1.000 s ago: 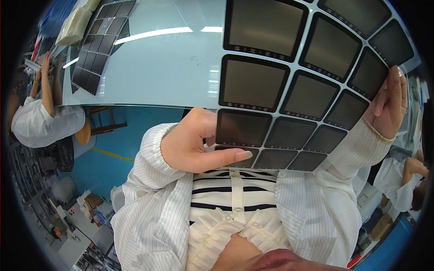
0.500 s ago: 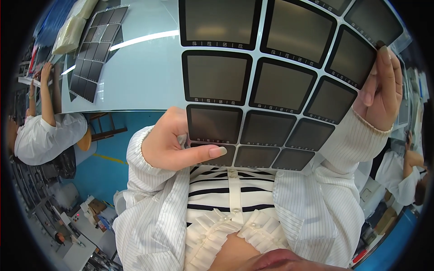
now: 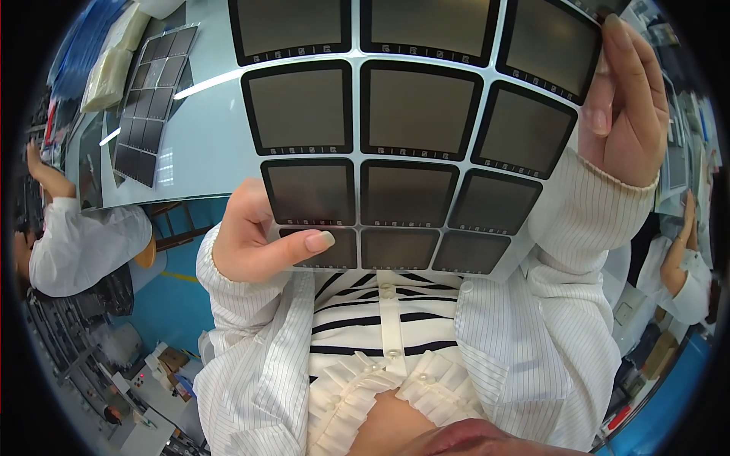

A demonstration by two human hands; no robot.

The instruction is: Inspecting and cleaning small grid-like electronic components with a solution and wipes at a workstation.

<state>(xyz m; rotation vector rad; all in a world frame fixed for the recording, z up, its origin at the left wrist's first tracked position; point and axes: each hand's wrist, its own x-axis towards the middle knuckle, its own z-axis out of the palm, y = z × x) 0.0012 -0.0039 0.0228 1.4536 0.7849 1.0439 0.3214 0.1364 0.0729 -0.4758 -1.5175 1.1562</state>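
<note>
One sheet [image 3: 357, 114] is held tilted near the table [image 3: 205, 144]. The left hand [image 3: 255, 239] pinches its lower-left corner; the right hand [image 3: 627, 99] meets the right edge, though whether it pinches cannot be told. Holding opposite sides presumably keeps so broad a sheet from bending. Twelve dark panels [image 3: 420, 110] show, plus part of a thirteenth; one smaller-looking sheet [image 3: 154, 99] lies at left.

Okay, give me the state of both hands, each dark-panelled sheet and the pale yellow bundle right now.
Left hand: closed on the held sheet's lower left, thumb over its face.
Right hand: at its right edge, fingers bent; firmness of grip unclear.
Held sheet: raised, panels facing camera, top out of frame.
Other sheet: lying on the table.
Pale yellow bundle: lying beyond that sheet.
</note>
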